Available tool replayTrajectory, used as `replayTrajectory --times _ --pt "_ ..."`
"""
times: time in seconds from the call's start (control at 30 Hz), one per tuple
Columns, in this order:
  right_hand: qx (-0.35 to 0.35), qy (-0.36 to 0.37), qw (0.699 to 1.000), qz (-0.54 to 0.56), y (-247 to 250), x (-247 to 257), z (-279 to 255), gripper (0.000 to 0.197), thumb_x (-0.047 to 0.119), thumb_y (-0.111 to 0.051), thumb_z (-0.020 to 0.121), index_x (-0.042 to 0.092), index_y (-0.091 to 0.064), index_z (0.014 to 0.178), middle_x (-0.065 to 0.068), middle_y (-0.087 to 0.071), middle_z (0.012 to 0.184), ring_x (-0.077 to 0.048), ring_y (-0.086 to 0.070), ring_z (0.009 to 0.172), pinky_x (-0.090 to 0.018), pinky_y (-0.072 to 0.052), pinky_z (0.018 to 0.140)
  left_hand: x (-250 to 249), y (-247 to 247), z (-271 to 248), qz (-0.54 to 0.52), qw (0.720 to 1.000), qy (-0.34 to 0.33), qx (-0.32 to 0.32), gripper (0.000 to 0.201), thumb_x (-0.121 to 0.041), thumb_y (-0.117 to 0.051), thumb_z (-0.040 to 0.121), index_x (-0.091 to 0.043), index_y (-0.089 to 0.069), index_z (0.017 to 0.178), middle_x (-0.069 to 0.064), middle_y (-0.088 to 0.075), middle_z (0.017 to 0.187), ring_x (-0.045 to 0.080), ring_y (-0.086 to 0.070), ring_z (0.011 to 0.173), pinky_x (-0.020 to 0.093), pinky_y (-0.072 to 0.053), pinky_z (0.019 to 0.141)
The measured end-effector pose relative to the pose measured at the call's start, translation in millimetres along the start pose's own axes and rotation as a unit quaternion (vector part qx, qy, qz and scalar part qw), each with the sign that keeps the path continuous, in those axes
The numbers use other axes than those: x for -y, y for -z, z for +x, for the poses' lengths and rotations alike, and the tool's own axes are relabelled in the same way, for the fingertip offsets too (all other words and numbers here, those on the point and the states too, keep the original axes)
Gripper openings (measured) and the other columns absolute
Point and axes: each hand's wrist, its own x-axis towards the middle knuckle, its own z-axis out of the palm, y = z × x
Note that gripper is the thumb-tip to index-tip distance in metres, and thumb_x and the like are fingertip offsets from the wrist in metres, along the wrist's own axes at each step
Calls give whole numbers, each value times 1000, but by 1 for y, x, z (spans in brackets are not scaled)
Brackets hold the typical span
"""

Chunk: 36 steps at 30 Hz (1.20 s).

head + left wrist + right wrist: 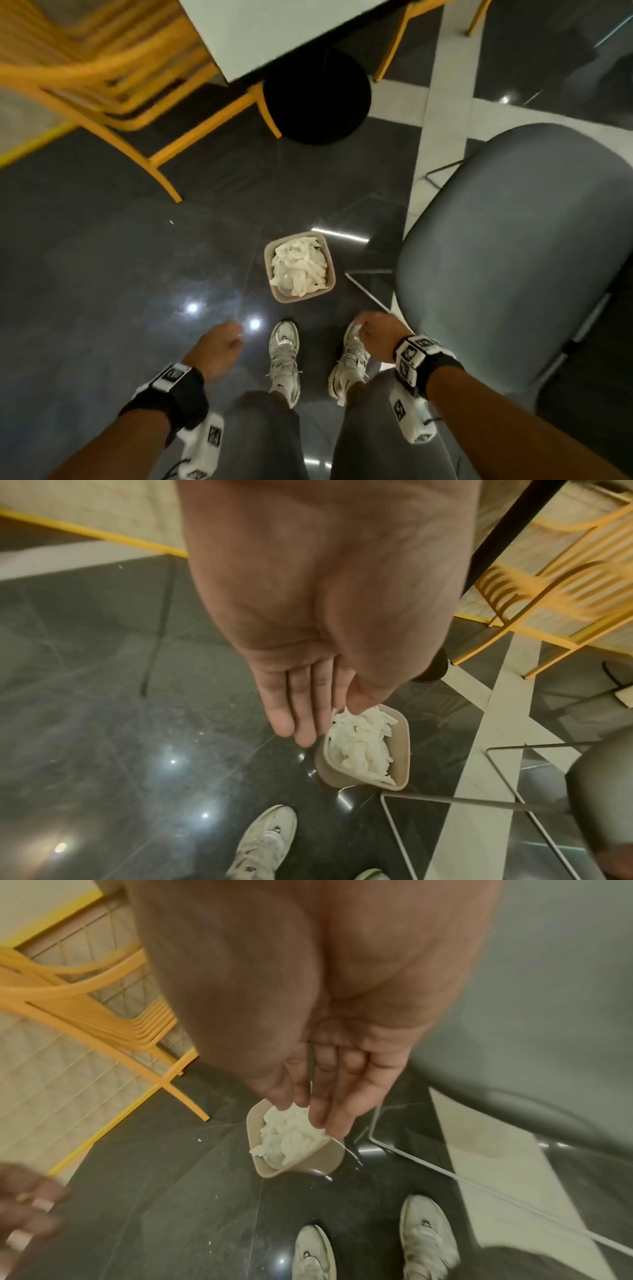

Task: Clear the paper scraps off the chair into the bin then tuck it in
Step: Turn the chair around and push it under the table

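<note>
Glossy dark stone floor (102,267), pale stripe upper right. Beige square bin (299,269) of white paper scraps (298,265) at centre. Your left hand (215,349) and right hand (371,337) hang relaxed, holding nothing; grey chair (513,246) right.

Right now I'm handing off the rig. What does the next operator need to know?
Left hand: open, empty.
Right hand: open, fingers relaxed, apparently holding nothing.
Paper scraps fill the bin on the floor ahead of the feet.
Grey chair stands to the right; the visible part of its seat shows no scraps.
Done: clearing, as far as can be seen.
Left: tuck the chair in at the table.
</note>
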Motion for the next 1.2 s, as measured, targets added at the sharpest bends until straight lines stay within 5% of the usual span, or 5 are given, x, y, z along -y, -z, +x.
replayTrajectory --times 0.2,0.4,0.7,0.87,1.2 --pt "-9 -72 997 15 -36 -74 -111 34 30 -46 97 26 -62 127 0 -64 132 -23 -60 122 -29 -45 101 48 -10 -118 2 999 29 -25 30 7 -60 86 -13 -65 64 0 -64 80 8 -56 77 30 -43 82" --pt "-64 -173 976 115 -123 -132 -211 27 23 -56 94 25 -67 118 -5 -72 117 -22 -68 103 -22 -44 79 96 -25 -181 -6 995 97 4 24 -1 -56 89 -16 -72 82 15 -73 87 28 -69 80 37 -53 80" --pt "-72 -267 934 226 -314 -114 -315 18 33 -57 90 51 -57 91 5 -72 114 -16 -68 112 -23 -46 94 141 -14 -192 40 997 51 45 17 -2 -60 92 -5 -73 102 20 -73 104 36 -69 97 30 -52 87" --pt "-57 -278 912 297 -384 -91 -343 27 27 -57 90 49 -60 73 1 -70 111 -18 -67 107 -19 -49 87 135 -1 -195 71 994 42 67 18 -6 -64 85 -20 -71 76 4 -75 75 21 -74 73 40 -60 82" --pt "-77 -264 901 334 -434 -70 -390 30 28 -42 102 33 -58 127 -2 -62 136 -21 -59 125 -25 -42 94 42 -23 -192 118 990 -24 79 12 -4 -65 86 -15 -66 82 6 -69 68 23 -63 68 44 -59 79"
